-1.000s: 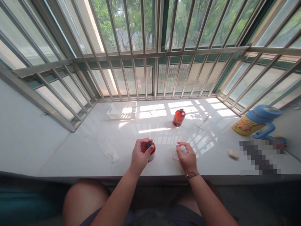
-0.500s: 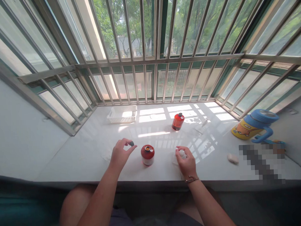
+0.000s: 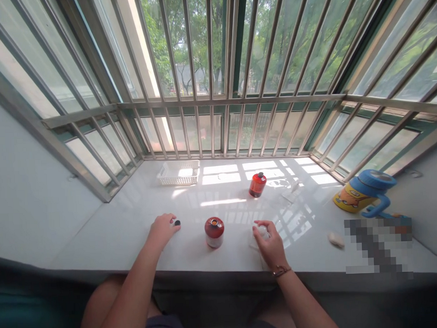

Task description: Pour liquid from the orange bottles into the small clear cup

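Left hand (image 3: 162, 230) shifted away from red canister (image 3: 214, 232) | fingers (image 3: 171, 219) pinching black cap (image 3: 177, 223) | right fingers (image 3: 260, 224) pinching pale item (image 3: 264, 233) | label (image 3: 214, 242) unreadable

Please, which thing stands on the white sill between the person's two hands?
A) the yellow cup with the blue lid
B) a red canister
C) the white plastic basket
B: the red canister stands upright between the left hand and the right hand.

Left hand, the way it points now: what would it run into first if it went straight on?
The left hand, with the black cap at its fingertips, points along the sill toward the red canister, so that is probably the first thing it would meet, though depth is hard to judge from this view.
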Available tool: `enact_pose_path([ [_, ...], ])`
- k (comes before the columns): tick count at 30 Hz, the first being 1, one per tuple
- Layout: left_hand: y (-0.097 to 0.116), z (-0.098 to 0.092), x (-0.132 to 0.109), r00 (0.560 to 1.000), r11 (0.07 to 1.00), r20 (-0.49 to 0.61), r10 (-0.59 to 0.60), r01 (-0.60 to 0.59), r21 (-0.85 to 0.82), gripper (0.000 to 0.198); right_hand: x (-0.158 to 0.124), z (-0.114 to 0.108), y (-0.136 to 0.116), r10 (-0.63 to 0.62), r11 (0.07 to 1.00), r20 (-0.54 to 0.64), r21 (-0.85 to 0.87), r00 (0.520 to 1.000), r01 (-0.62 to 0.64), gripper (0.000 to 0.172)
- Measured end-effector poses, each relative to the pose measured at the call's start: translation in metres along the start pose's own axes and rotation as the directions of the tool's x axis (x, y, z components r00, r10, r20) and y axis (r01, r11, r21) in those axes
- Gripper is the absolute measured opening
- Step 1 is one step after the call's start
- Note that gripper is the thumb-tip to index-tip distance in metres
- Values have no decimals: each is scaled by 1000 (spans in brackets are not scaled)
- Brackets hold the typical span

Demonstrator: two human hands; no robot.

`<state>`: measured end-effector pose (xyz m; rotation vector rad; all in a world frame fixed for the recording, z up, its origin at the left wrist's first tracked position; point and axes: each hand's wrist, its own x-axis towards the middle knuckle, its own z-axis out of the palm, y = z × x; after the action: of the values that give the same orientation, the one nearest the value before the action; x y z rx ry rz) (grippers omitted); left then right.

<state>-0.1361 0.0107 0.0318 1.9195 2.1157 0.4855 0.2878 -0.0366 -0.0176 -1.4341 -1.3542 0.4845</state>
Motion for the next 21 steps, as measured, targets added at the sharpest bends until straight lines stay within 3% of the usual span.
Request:
enact_pose_path([
  [4, 23, -5, -27, 975, 984, -200, 99, -125, -125, 23, -11, -5, 2, -35, 997, 100, 75, 994, 27, 30],
  [6, 44, -8, -50, 925, 949, -343, 164, -242, -199, 23, -17, -6, 2, -50, 995, 148, 96, 988, 36, 28],
  [8, 68, -9, -76, 872, 887, -410, 269, -390, -248, 21, -21, -7, 0, -49, 993, 176, 114, 983, 29, 28],
  [11, 103, -4, -109, 785, 731, -405, 469, -602, -320, 17, -23, -7, -2, -26, 990, 172, 143, 985, 1, 30],
  [14, 131, 11, -129, 735, 631, -341, 586, -678, -378, 13, -24, -7, -1, -9, 986, 156, 167, 988, -18, 30],
  [17, 153, 30, -138, 711, 586, -268, 650, -694, -419, 9, -25, -6, 0, -3, 982, 150, 189, 989, -25, 29],
  [21, 179, 53, -142, 682, 602, -149, 716, -711, -362, 33, -26, -6, -3, 7, 977, 150, 209, 989, -39, 27],
])
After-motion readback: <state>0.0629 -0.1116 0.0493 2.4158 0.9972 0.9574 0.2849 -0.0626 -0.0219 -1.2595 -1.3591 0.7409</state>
